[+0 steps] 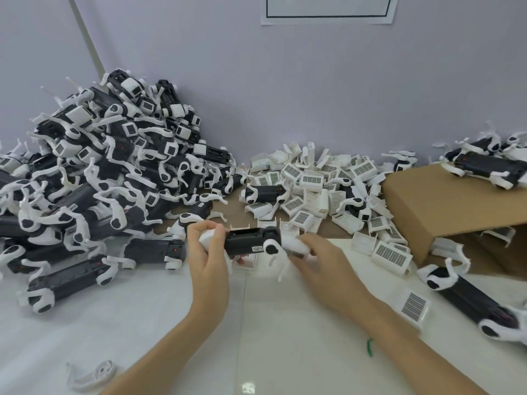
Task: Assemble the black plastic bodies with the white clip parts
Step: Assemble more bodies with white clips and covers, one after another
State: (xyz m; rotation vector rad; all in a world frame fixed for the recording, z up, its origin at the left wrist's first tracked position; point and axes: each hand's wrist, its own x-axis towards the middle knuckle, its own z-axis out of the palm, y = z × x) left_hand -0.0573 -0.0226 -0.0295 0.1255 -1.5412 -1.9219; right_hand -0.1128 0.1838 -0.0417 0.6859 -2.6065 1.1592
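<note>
White table [142, 323] (parts piled), lilac wall [285, 95].

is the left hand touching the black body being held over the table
Touching. The head view shows the left hand with fingers curled round the left end of the black body, no gap between them.

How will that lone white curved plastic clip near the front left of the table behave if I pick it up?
The lone white curved plastic clip is thin and open-framed, so probably very light and somewhat springy rather than rigid. Its narrow arms look apt to snag or bend if squeezed hard. It lies flat on the smooth white table, so it may slide before it lifts.
</note>
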